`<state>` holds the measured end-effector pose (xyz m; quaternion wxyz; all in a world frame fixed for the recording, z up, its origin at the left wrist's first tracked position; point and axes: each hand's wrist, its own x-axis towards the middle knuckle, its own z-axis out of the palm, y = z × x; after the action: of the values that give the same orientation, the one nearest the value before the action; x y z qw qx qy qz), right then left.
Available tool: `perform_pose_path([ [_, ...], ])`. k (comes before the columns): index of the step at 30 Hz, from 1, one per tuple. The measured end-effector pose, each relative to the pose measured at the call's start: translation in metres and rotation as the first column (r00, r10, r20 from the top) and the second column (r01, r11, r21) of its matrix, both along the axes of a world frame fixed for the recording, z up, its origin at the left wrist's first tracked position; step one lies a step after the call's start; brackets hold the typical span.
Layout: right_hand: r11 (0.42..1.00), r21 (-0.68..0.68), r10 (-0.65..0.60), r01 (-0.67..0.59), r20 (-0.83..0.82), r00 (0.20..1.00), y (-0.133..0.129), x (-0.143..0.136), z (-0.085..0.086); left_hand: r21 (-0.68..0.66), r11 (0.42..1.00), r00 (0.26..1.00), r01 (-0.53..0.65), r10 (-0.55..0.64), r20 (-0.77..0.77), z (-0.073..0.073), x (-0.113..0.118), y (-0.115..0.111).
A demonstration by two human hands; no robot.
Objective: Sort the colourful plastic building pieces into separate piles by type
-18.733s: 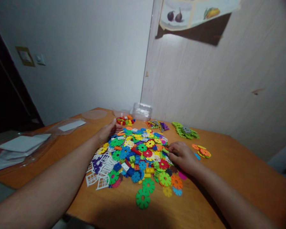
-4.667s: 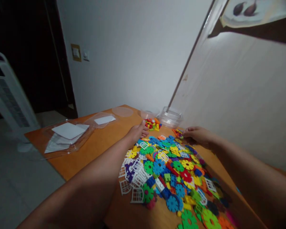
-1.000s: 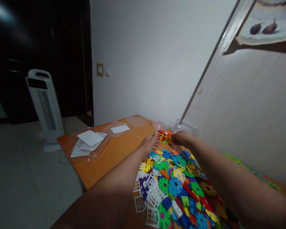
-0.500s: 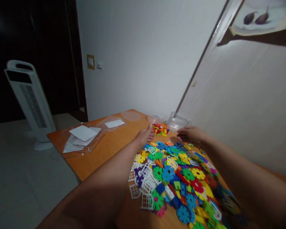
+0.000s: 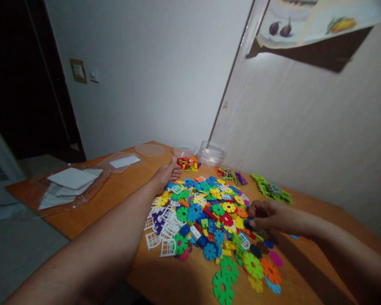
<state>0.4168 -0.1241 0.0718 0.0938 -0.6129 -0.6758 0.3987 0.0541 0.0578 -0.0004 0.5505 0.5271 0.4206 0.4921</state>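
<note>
A large mixed heap of plastic toy pieces (image 5: 195, 212) covers the middle of the wooden table: notched discs, bricks and white window frames. My left hand (image 5: 170, 173) rests at the heap's far left edge beside a small pile of red, orange and yellow bricks (image 5: 189, 164); its fingers are curled, and what they hold, if anything, is hidden. At the heap's right side my right hand (image 5: 260, 215) has its thumb and fingers pinched at a dark blue piece (image 5: 249, 223). Two joined green discs (image 5: 224, 281) lie near the front.
Clear containers (image 5: 211, 153) stand by the wall. Green and grey pieces (image 5: 271, 188) and a small orange and purple group (image 5: 231, 176) lie at the back right. On the left are white cards (image 5: 71, 178) on clear plastic and a round lid (image 5: 150, 150).
The view has turned right, bringing the back-right pieces into sight. My right hand has moved from the far end of the heap, near the containers, to its right side.
</note>
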Motion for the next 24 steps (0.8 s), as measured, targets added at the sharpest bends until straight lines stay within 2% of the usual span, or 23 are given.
perform_pose_path([
  [3,0.999,0.034,-0.021,0.020,0.034,0.999,-0.006,-0.005,-0.011,0.007,1.000,1.000,0.000,0.000,-0.001,-0.001,-0.001,0.001],
  [5,0.997,0.066,-0.032,0.026,0.083,0.996,-0.007,-0.007,-0.010,0.006,1.000,1.000,-0.002,0.002,0.000,-0.001,-0.001,0.000],
  [10,0.985,0.168,-0.069,0.048,0.122,0.990,0.010,-0.005,0.010,-0.016,1.000,1.000,-0.021,0.021,0.003,0.005,0.001,-0.006],
  [13,0.977,0.188,-0.102,0.098,0.012,0.995,0.034,-0.017,0.022,-0.030,0.999,0.999,-0.029,0.030,0.019,0.010,0.003,-0.011],
  [16,0.976,0.188,-0.091,0.112,-0.120,0.989,0.067,-0.044,0.025,-0.039,0.999,0.998,-0.034,0.036,0.043,0.011,0.003,-0.014],
  [19,0.980,0.153,-0.091,0.129,-0.237,0.967,0.104,-0.076,0.021,-0.039,0.999,0.998,-0.036,0.039,0.055,0.007,0.003,-0.012],
  [24,0.956,0.130,-0.216,0.264,-0.298,0.930,0.167,-0.123,0.010,-0.042,0.999,0.996,-0.034,0.037,0.076,0.004,0.003,-0.011],
])
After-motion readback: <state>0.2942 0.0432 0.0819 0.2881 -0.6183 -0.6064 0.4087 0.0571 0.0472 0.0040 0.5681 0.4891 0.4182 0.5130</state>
